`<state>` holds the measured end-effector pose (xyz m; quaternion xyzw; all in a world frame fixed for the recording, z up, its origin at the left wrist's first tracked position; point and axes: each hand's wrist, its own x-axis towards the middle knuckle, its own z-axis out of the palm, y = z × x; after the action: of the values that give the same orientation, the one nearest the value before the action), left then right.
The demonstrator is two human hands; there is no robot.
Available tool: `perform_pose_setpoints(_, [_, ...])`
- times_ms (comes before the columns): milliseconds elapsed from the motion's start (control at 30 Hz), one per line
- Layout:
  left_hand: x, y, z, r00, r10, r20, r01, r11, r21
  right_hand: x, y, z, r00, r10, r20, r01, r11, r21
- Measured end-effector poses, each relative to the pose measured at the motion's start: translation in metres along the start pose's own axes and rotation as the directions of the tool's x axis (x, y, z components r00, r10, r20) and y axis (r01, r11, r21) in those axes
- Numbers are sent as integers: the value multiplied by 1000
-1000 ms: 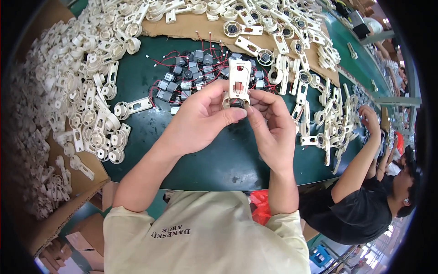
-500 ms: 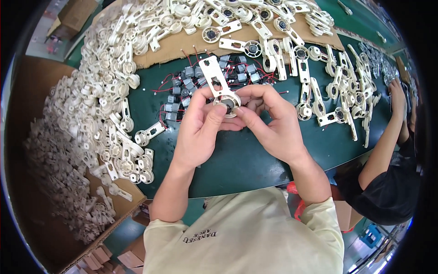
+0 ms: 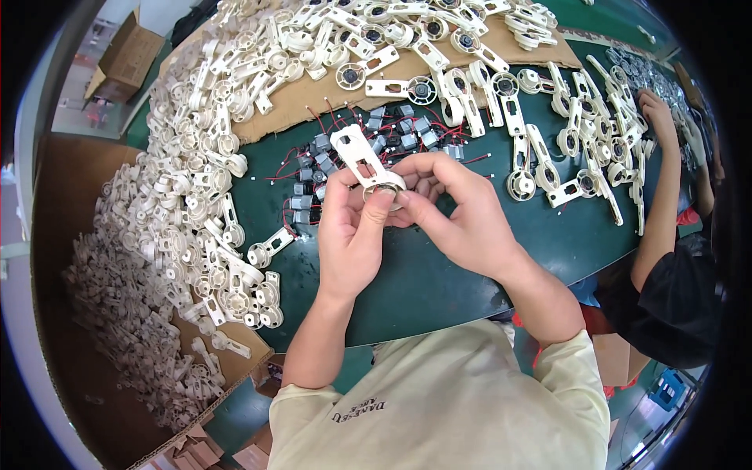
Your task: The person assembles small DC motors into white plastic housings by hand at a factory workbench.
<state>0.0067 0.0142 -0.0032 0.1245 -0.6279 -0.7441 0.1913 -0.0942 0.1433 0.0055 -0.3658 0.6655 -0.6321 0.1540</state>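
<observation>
Between my two hands is a white plastic housing (image 3: pixel 358 150) with a flat slotted arm and a round ring end. My left hand (image 3: pixel 350 227) grips the ring end, its thumb pressed on the ring. From the other side my right hand (image 3: pixel 454 210) holds the same ring, thumb and fingers closed around it. The inside of the ring is mostly covered by my thumbs. Just beyond my hands lie several small grey motors (image 3: pixel 301 202) with red wires on the green table (image 3: pixel 423 290).
White housings (image 3: pixel 188 196) are heaped at the left, spilling into a large cardboard box (image 3: pixel 59 313). More housings (image 3: pixel 583 141) lie at the right, others on a cardboard sheet (image 3: pixel 270 121) at the back. A co-worker's arm (image 3: pixel 662 188) reaches toward clear small parts (image 3: pixel 662 78) at far right.
The housing's ring end has tilted, and my thumbs now cover the dark centre seen before. My view has shifted slightly. The co-worker's hand has moved farther in over the table.
</observation>
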Motion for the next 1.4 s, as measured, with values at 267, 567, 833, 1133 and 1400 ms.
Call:
perform_pose_setpoints(267, [-1,3,3,997,-82,14,83,993,-86,1,2,0,961,266,77,-268,818,510])
perform_pose_setpoints(567, [-6,-11,6,977,214,-6,-193,890,414,-1,12,13,932,357,54,-331,785,524])
perform_pose_setpoints(833, [-5,8,9,999,-24,-30,24,1000,-3,4,0,-6,879,375,294,-477,692,543])
perform_pose_setpoints(1133, [-3,-3,2,994,109,-5,-108,986,128,-3,18,7,988,126,86,-148,932,330])
perform_pose_setpoints(1400, [-8,-9,4,982,187,38,-189,919,346,10,13,-19,946,239,217,-272,952,137])
